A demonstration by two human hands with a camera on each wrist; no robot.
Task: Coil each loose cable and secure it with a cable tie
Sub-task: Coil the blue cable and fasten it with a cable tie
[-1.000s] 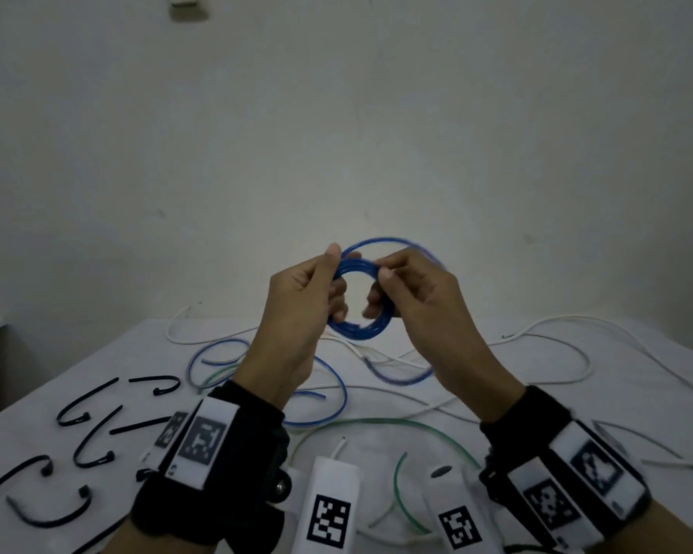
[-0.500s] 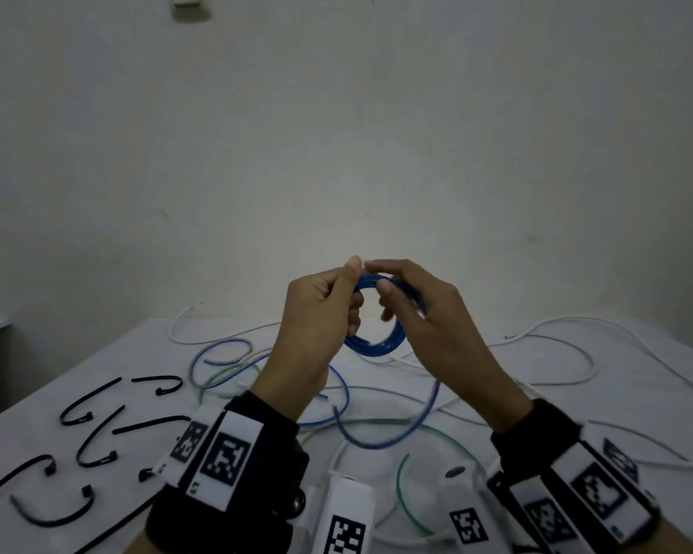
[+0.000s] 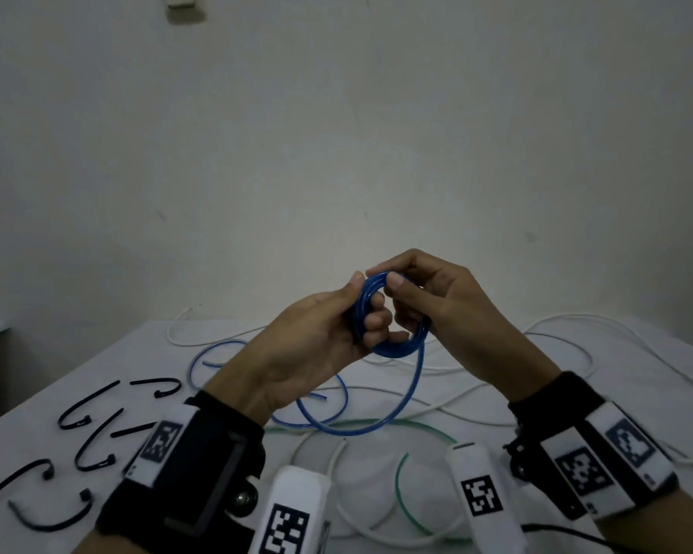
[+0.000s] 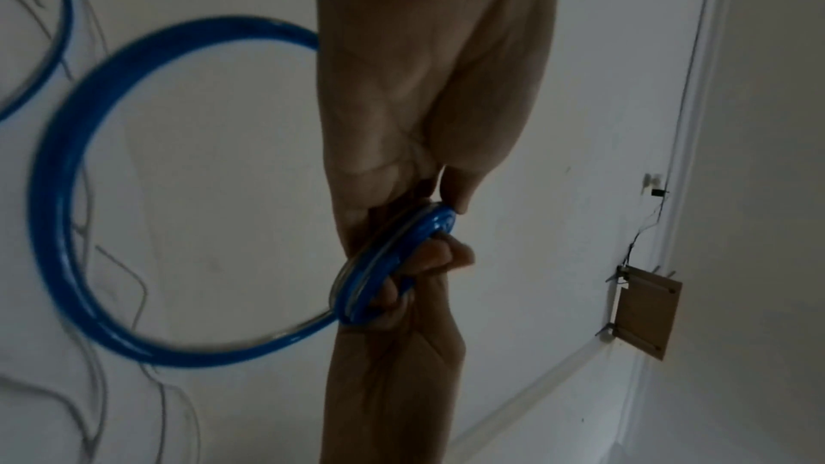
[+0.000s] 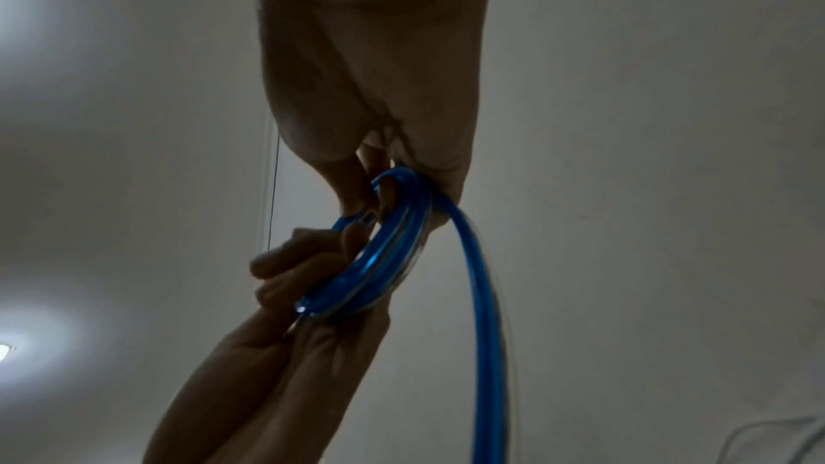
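Holding a half-wound blue cable (image 3: 393, 345) in the air, above the middle of the tabletop (image 3: 637, 353).

It looked light and springy, likely to uncoil if released, so the stacked turns seemed the place to pinch. The left hand (image 3: 317, 337) had its thumb and curled fingers (image 3: 377, 325) clamped on the coil's left side; the right hand (image 3: 449, 309) pinched the top, palms facing. A loose tail hung to the tabletop. Black cable ties (image 3: 93, 437) lay by the left edge.

The blue cable (image 3: 393, 345) has a glossy, smooth plastic sheath. The cable ties (image 3: 93, 457) are black matt plastic. The table (image 3: 577, 393) surface is white and matt.
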